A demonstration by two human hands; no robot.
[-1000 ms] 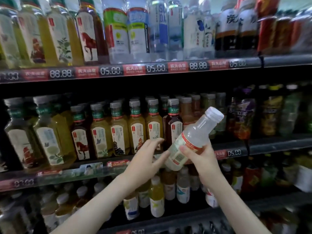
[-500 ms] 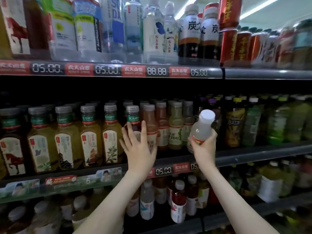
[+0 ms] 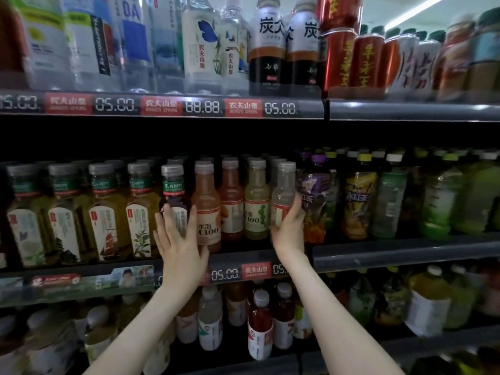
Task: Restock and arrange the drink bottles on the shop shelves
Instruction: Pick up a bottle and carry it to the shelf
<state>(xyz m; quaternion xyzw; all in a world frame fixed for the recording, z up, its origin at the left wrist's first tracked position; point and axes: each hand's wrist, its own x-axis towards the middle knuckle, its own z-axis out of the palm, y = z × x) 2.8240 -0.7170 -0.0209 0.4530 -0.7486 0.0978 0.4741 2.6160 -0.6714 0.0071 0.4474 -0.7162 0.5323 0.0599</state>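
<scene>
Your right hand (image 3: 290, 228) wraps the lower half of the cloudy-clear bottle (image 3: 282, 189), which has a grey cap and red-banded label and stands upright just right of the yellow-green bottle (image 3: 257, 204); your left hand (image 3: 181, 247), left of that bottle, is spread, gripping nothing.

Three dark grey metal shelves are seen stacked: top shelf (image 3: 405, 110), middle shelf (image 3: 392, 253), bottom shelf (image 3: 338, 358). Each is split by a seam right of centre. The left sections are fronted with price strips. The top strip (image 3: 162, 106) is marked with red brand tags and white digits 05.00, 88.88, 05.00; the middle strip (image 3: 238, 272) with 05.00 and a red tag. A picture strip (image 3: 81, 282) is fixed further left on the middle edge. Deep shadow is seen under the top shelf. A pale ceiling (image 3: 460, 4) and one lit tube (image 3: 416, 10) are glimpsed top right.
</scene>
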